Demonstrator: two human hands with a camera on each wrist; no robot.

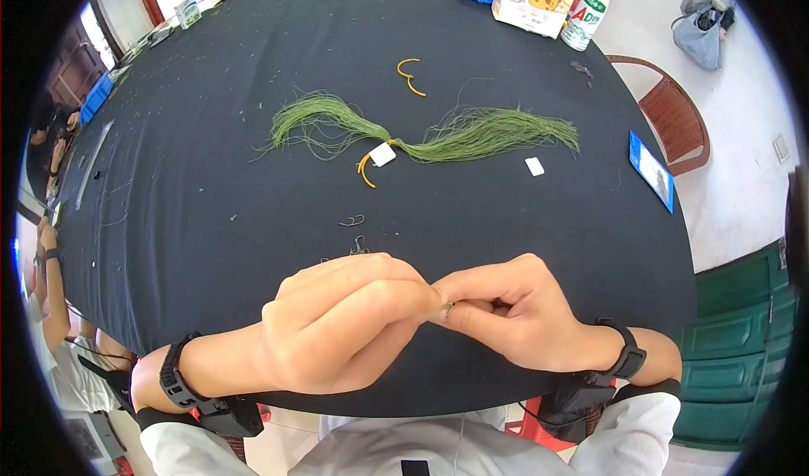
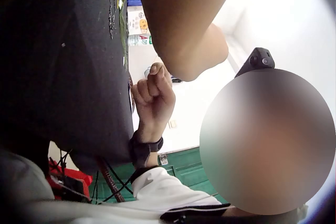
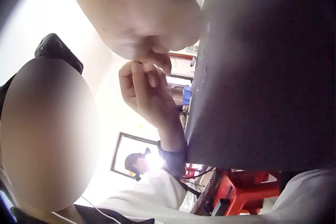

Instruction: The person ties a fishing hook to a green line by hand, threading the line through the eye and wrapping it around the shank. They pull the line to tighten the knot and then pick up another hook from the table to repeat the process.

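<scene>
My left hand (image 1: 345, 320) and right hand (image 1: 518, 311) meet close over the front of the table, fingertip to fingertip. Both pinch a tiny thing between thumb and forefinger; a small greenish bit (image 1: 450, 306) of it shows at the fingertips, and I cannot tell its kind. Just beyond the left hand lie several fish hooks (image 1: 360, 243), partly hidden behind it, with more hooks (image 1: 352, 220) a little farther out. Past them stretches a bundle of green line (image 1: 489, 134), gathered at its middle by a yellow tie beside a white tag (image 1: 382, 154).
Yellow curved pieces (image 1: 411, 78) and a white card (image 1: 534, 166) lie on the black cloth (image 1: 211, 248). A blue packet (image 1: 651, 172) rests at the right edge. At the back right stand a printed box (image 1: 535, 2) and a white bottle (image 1: 587, 16). Another person (image 1: 50, 290) is at the left.
</scene>
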